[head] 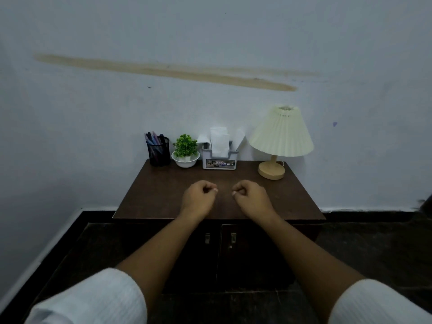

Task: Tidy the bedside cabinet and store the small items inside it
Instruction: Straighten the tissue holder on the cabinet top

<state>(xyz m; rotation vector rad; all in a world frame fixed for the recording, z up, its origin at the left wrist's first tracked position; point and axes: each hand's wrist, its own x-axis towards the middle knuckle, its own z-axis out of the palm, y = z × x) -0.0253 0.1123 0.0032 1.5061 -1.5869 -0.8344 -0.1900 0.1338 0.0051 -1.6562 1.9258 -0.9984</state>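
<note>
1. Bedside cabinet (pixel 152 197): dark brown top, seen from above and in front. Both doors are shut. Two small metal handles (pixel 207 238) sit side by side at the centre seam.
2. Left hand (pixel 198 198): over the front-middle of the top, fingers curled into a fist, thumb tip against the index finger. Nothing visible in it.
3. Right hand (pixel 251 198): mirrors it just beside, also fisted with nothing visible in the grip. The two hands are near each other but apart, with bare wood between them.
4. Can't tell whether the fists rest on the top or hover just above it.
5. The small items all stand in a row along the back edge by the wall, well beyond both hands, none touched.
6. Row from left to right: black mesh pen holder (pixel 159 152) with pens, green plant (pixel 185 146) in a white bowl, grey tissue box (pixel 219 161) with white tissue sticking up, and a lamp (pixel 279 141) with a cream pleated shade on a wooden base.
7. The pen holder and plant lie behind and left of the left hand. The tissue box is straight behind the gap between the hands. The lamp is behind and right of the right hand.
8. White ribbed sleeves (pixel 98 300) are pushed up on both forearms at the bottom edge.
</note>
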